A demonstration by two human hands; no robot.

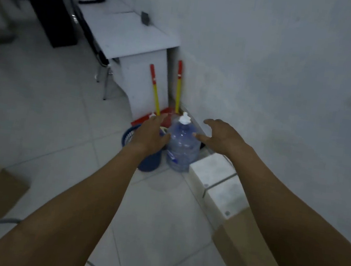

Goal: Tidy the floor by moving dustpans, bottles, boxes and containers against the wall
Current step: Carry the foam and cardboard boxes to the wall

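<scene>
Bottle [182, 143]: large, clear, upright on floor, white cap up, long axis vertical; near the wall [288, 80], between blue bin [144, 160] at left and white box [210, 166] at right. Directly between both hands. Left hand [150, 134]: touching or just beside its shoulder, fingers loosely spread. Right hand [223, 137]: just apart, fingers spread, gripping nothing. Dustpans [165, 114] beyond, handles leaning by the bench [129, 33].

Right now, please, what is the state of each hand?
Left hand: open, fingers spread, beside the water bottle, holding nothing.
Right hand: open, fingers spread, on the bottle's other side, holding nothing.
</scene>
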